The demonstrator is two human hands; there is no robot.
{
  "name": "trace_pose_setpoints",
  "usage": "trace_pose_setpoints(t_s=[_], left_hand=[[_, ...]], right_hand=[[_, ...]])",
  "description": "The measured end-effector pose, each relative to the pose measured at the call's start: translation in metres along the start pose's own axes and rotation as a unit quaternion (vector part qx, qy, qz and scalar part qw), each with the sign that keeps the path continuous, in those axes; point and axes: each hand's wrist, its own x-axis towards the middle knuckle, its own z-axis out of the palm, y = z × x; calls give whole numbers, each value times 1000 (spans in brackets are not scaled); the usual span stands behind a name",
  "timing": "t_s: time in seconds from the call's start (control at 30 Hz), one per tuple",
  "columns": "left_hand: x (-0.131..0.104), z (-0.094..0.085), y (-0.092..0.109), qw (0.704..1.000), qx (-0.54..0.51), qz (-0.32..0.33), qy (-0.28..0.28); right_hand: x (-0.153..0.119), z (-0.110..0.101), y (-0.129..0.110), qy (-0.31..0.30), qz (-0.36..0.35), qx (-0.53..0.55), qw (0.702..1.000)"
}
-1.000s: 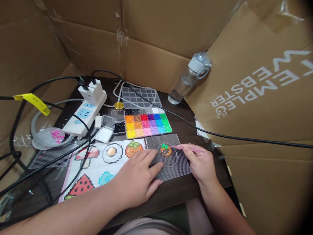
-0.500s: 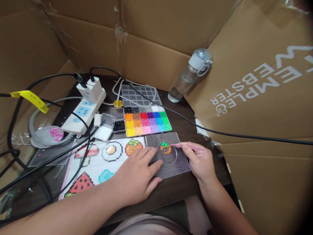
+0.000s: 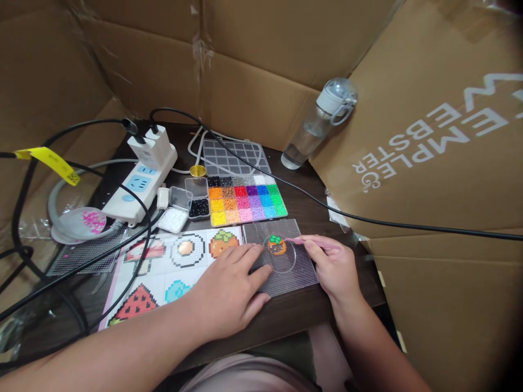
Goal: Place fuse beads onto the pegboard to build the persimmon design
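- We are resting our left hand (image 3: 231, 291) with its fingers loosely spread, fingertips lying on the clear pegboard (image 3: 304, 272) and the palm side covering part of the pattern sheet (image 3: 159, 277).
- With our right hand (image 3: 337, 269) we are pinching a pair of pink tweezers (image 3: 296, 240), pointing the tips leftward at the bead piece; whether they are gripping a bead, we cannot tell.
- The small bead piece (image 3: 279, 249), green on top and orange below with a dark gap inside, is sitting on the pegboard between our hands, within the upper part of a clear circle.
- The pattern sheet is lying left of the pegboard, showing a mushroom, an egg, an orange fruit, a watermelon slice and a partly hidden blue shape.
- Beyond the pegboard, the compartment box (image 3: 249, 222) is holding beads sorted by colour; the small black-bead box (image 3: 199, 218) is standing just beside it on the left.
- On the dark tabletop (image 3: 290, 318), a power strip (image 3: 122, 204) is sitting at the left, and a clear bottle (image 3: 304, 139) is leaning by the cardboard wall (image 3: 261, 98).
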Motion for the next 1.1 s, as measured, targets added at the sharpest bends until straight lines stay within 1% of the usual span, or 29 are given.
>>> trace_pose_setpoints(t_s=[0.4,0.63,1.1], left_hand=[[0,-1,0,1000,5,3,-4],[0,0,0,1000,5,5,0],[-1,-1,0,1000,9,4,-5]], right_hand=[[-1,0,3,-8,1,18,1000],[-2,0,4,-5,-7,3,1000],[-1,0,4,-1,-11,20,1000]])
